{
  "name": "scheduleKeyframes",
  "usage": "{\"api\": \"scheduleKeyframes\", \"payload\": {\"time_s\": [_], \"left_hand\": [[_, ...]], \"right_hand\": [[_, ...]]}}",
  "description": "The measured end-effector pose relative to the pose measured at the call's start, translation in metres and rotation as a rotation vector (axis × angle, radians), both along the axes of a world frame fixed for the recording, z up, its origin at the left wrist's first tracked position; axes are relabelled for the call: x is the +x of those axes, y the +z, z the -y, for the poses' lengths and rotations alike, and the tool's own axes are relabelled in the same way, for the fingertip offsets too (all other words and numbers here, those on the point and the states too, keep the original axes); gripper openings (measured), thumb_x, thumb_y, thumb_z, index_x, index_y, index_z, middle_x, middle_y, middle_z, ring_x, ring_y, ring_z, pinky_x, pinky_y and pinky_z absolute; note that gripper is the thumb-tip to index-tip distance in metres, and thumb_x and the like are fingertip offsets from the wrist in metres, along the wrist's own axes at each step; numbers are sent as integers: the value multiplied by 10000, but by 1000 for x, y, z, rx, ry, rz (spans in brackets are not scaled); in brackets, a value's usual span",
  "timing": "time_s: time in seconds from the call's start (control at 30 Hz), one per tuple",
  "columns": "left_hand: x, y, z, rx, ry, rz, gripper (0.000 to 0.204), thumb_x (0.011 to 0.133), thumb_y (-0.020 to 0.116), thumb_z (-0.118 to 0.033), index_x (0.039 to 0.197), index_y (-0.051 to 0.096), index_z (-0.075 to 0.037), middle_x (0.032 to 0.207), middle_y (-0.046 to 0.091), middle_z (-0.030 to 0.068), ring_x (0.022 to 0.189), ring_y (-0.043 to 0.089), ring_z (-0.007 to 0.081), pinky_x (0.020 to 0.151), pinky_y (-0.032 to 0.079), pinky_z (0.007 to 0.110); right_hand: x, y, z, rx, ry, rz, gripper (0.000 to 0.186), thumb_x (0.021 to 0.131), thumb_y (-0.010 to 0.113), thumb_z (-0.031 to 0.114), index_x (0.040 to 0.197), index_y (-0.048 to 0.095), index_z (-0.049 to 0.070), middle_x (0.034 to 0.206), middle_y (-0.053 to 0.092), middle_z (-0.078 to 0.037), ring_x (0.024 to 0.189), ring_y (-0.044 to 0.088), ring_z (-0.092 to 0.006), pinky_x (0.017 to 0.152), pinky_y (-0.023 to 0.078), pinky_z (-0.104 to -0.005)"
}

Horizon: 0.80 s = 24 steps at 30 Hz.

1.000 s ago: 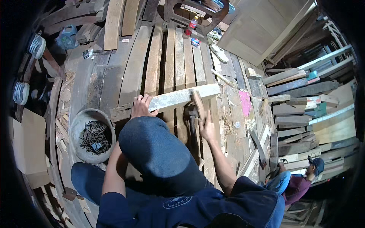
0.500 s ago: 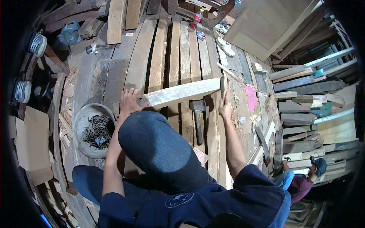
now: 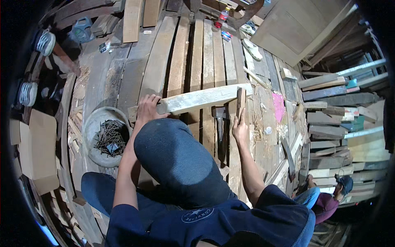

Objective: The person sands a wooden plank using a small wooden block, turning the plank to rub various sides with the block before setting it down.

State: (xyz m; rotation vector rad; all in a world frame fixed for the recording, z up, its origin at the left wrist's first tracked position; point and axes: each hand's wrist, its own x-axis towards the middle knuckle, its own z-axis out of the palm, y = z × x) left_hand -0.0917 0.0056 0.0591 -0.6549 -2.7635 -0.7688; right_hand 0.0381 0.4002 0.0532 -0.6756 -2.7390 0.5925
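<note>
Plank floor [image 3: 156,66]: worn, uneven boards, dark gaps between several. Nearest: bent knee [image 3: 177,152], blue denim, hiding the boards just short of the beam [image 3: 205,99]. Beam lies crosswise over the boards: pale timber, square-edged, grey smears toward its left half. Left grip [image 3: 147,109] closed about its left end. Right grip [image 3: 240,128] clasped on the lower part of a wood strip [image 3: 241,99], brown, slim, flat-sided; strip's upper part overlaps the beam near its right end, contact not certain.

Left of knee: bucket [image 3: 91,119], grey, round, crusted wall, holding heaped nails [image 3: 109,136], thin, rust-dark, with a small blue scrap [image 3: 112,148] among them. In the way just below the beam, left of the right forearm: tool [image 3: 220,127], dark blocky head, straight handle, lying partly in shadow.

Farther left: box [image 3: 43,148], brown cardboard, flaps spread. Right side: pink sheet [image 3: 278,107], flat, near curled wood shavings [image 3: 259,129]. Lower right, well apart: a seated person [image 3: 327,206] in a cap. Behind: lumber [image 3: 327,119], mixed thicknesses, rough ends.

Beyond the beam: pale shoe [image 3: 252,49], bottle [image 3: 222,15] with yellow cap, smooth door panel [image 3: 292,29].
</note>
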Motion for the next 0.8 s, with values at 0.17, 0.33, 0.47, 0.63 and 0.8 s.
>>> {"api": "scheduleKeyframes", "payload": {"time_s": [0.17,0.33,0.47,0.63,0.8], "left_hand": [[0,-13,8,-31,4,-40,653,584,799,-517,1024,623,-68,968,584,107,965,556,328,840,449,471],[4,-5,2,-14,0,48,694,614,779,-551,1071,618,-54,1065,590,130,1082,526,386,936,406,500],[4,9,-24,45,-26,111,676,618,788,-535,1061,619,-53,1017,584,138,1056,521,368,951,395,495],[5,-17,-59,121,21,-193,699,613,772,-565,974,634,17,981,585,153,892,515,314,799,407,427],[1,-41,-89,58,99,-258,749,591,757,-616,995,639,4,975,585,137,922,501,304,818,392,432]], "right_hand": [[-3,13,12,-36,-14,37,667,945,515,251,1507,157,280,614,591,-257,485,582,-373,474,421,-475],[-8,16,12,-92,-17,-16,641,944,522,255,1500,204,262,746,625,-291,575,625,-383,538,450,-485],[-5,32,29,-236,-36,63,601,947,516,249,1488,255,245,928,647,-295,761,661,-423,670,496,-478],[0,24,74,-105,300,124,678,929,527,246,1505,171,221,712,602,-312,630,598,-481,563,464,-534],[-16,24,9,204,405,197,683,901,540,258,1494,203,290,775,635,-294,682,633,-450,608,521,-520]]}}
